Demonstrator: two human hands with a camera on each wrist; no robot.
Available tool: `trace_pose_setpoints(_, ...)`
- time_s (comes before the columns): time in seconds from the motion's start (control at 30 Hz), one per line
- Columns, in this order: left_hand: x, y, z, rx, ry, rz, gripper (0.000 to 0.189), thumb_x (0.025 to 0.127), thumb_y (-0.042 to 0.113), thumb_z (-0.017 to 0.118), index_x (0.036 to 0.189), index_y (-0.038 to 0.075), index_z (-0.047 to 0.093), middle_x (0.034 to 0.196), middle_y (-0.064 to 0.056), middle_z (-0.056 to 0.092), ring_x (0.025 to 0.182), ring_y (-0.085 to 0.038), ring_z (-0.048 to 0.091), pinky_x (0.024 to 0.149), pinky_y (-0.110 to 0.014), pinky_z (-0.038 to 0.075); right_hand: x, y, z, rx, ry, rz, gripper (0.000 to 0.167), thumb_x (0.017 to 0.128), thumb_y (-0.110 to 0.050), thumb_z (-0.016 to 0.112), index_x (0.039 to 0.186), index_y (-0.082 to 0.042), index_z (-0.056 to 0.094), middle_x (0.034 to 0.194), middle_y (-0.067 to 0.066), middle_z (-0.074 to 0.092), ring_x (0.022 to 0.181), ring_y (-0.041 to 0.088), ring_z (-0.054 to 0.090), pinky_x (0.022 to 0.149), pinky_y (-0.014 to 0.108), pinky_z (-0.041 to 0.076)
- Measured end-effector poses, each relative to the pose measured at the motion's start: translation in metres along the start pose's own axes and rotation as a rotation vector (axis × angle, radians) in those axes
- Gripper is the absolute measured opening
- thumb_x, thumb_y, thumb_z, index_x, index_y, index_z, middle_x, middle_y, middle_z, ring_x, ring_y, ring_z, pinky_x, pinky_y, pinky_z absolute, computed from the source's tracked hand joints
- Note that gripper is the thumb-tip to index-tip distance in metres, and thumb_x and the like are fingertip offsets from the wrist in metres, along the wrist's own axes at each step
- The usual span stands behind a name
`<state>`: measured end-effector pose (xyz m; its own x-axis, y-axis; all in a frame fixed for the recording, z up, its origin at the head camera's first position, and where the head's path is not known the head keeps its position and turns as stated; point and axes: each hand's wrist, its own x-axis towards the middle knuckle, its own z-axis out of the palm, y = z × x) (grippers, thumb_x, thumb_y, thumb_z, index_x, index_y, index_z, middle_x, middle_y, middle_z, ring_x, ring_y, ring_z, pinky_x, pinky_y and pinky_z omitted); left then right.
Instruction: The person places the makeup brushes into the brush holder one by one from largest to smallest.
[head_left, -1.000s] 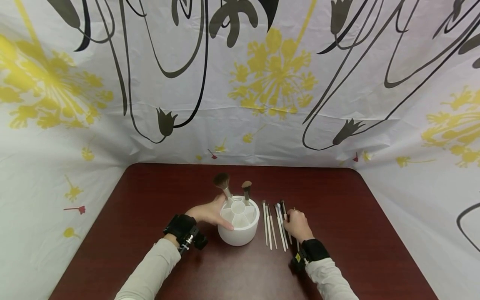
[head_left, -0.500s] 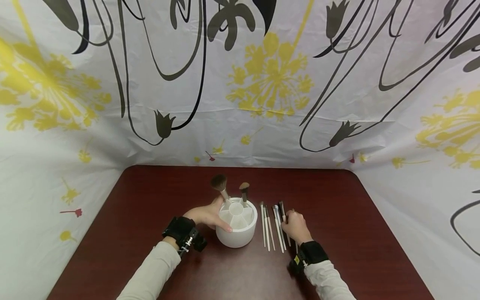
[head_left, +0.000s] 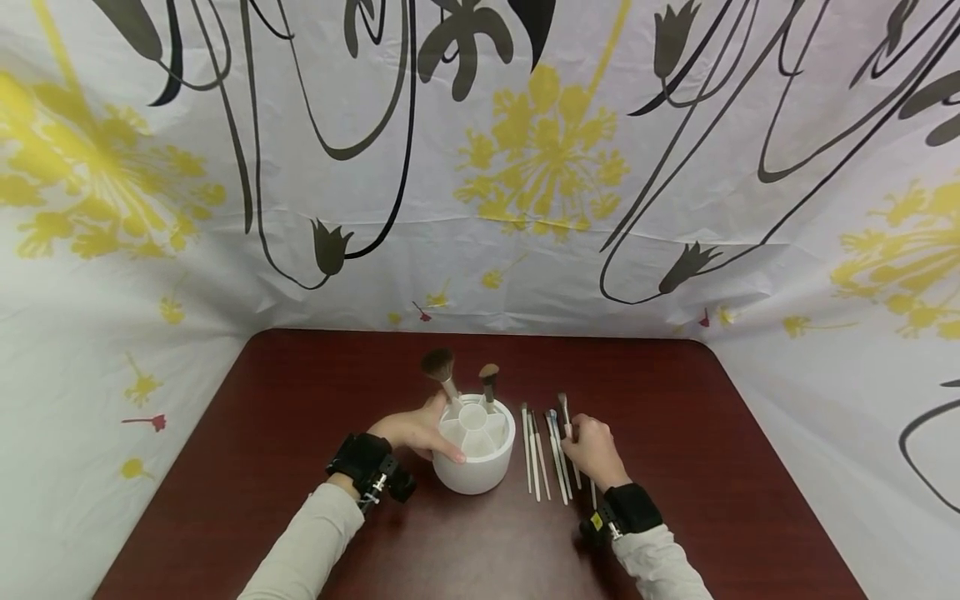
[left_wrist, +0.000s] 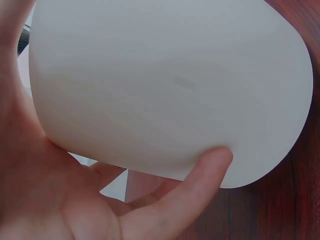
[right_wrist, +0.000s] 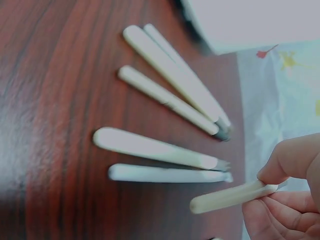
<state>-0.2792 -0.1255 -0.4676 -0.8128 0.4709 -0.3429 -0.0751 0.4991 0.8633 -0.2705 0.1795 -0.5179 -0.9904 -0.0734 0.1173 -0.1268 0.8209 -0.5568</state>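
Note:
A round white brush holder (head_left: 474, 477) with divided compartments stands on the table. My left hand (head_left: 422, 428) grips its left side, thumb along the front near the rim. The left wrist view shows fingers (left_wrist: 215, 165) pressed against its smooth wall. Two makeup brushes stand bristles up in it: a large fluffy brush (head_left: 438, 367) and a smaller, denser brush (head_left: 489, 382). To the right, my right hand (head_left: 595, 452) pinches another makeup brush (right_wrist: 227, 198) between thumb and fingers. In the right wrist view its pale handle end points away from the fingers, raised over the wood.
Several slim white-handled brushes (head_left: 538, 467) lie side by side between the holder and my right hand. One more handle (head_left: 594, 495) shows beneath my right wrist. The dark red table (head_left: 360, 367) ends at a patterned white cloth (head_left: 405, 283) behind and at the sides.
The brush at my right hand has shifted slightly away from me and lifted, now pinched in the fingers. My left hand and the holder have stayed in place.

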Motion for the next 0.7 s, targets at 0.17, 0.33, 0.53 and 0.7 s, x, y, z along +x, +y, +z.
trace_pose_setpoints(0.17, 0.002, -0.001, 0.0, -0.009, -0.011, -0.012, 0.114, 0.063, 0.021, 0.082, 0.143, 0.011, 0.003, 0.144, -0.022, 0.008, 0.125, -0.038, 0.023, 0.063, -0.045, 0.052, -0.002, -0.006, -0.008, 0.019, -0.01, 0.006, 0.023, 0.076, -0.003, 0.06, 0.097, 0.006, 0.057, 0.076, 0.01, 0.058, 0.059, 0.012, 0.05, 0.05, 0.025, 0.04)
trace_pose_setpoints(0.33, 0.001, 0.0, 0.0, -0.015, -0.014, -0.009, 0.114, 0.062, 0.022, 0.082, 0.143, 0.01, 0.003, 0.144, -0.022, 0.007, 0.126, -0.038, 0.022, 0.063, -0.044, 0.052, -0.003, -0.013, -0.013, 0.011, 0.045, -0.017, 0.024, 0.074, -0.003, 0.062, 0.095, 0.006, 0.056, 0.077, 0.01, 0.058, 0.063, 0.015, 0.052, 0.052, 0.027, 0.043)
trace_pose_setpoints(0.53, 0.002, -0.001, 0.0, -0.016, -0.006, -0.025, 0.113, 0.062, 0.022, 0.082, 0.143, 0.01, 0.004, 0.143, -0.022, 0.008, 0.123, -0.038, 0.028, 0.064, -0.047, 0.052, -0.005, -0.019, -0.015, 0.013, 0.073, -0.038, 0.026, 0.074, -0.003, 0.062, 0.098, 0.006, 0.056, 0.079, 0.012, 0.058, 0.064, 0.016, 0.052, 0.054, 0.028, 0.043)
trace_pose_setpoints(0.7, 0.002, -0.001, 0.0, -0.019, -0.012, -0.02, 0.114, 0.062, 0.022, 0.083, 0.143, 0.01, 0.003, 0.144, -0.022, 0.007, 0.125, -0.038, 0.025, 0.064, -0.047, 0.052, -0.007, -0.024, -0.021, 0.032, 0.104, -0.091, 0.026, 0.075, -0.001, 0.062, 0.098, 0.006, 0.055, 0.079, 0.013, 0.057, 0.063, 0.015, 0.051, 0.054, 0.028, 0.042)
